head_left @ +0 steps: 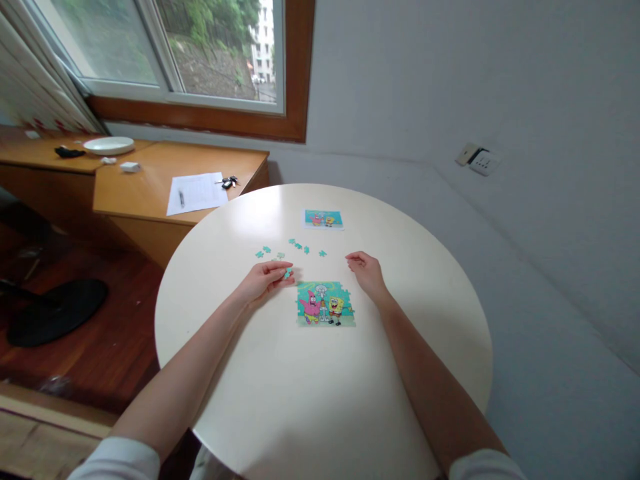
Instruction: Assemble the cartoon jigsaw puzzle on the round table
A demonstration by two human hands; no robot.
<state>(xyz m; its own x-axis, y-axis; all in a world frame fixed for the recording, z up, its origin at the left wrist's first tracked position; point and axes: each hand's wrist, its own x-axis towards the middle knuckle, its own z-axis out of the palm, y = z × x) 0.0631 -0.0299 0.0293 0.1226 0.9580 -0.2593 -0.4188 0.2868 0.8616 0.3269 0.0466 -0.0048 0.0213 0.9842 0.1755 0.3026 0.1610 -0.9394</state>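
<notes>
On the round, glossy white tabletop (pixel 320 393), a partly assembled, teal cardboard jigsaw with cartoon figures (pixel 323 305) is laid flat near the middle, well in from the near edge. A small teal jigsaw piece (pixel 288 273) is pinched between the fingertips of the left hand (pixel 270 280), just beyond the jigsaw's far left corner. The right hand (pixel 365 270) is held beyond the far right corner, fingers curled; whether anything is gripped there cannot be told. Loose teal and pale pieces (pixel 299 246) are scattered towards the far edge, short of a printed teal picture card (pixel 324 219). The held piece is best turned and checked against the card and the jigsaw's ragged border, then lowered level and pressed gently, while the assembled part is steadied by the right fingertips.
</notes>
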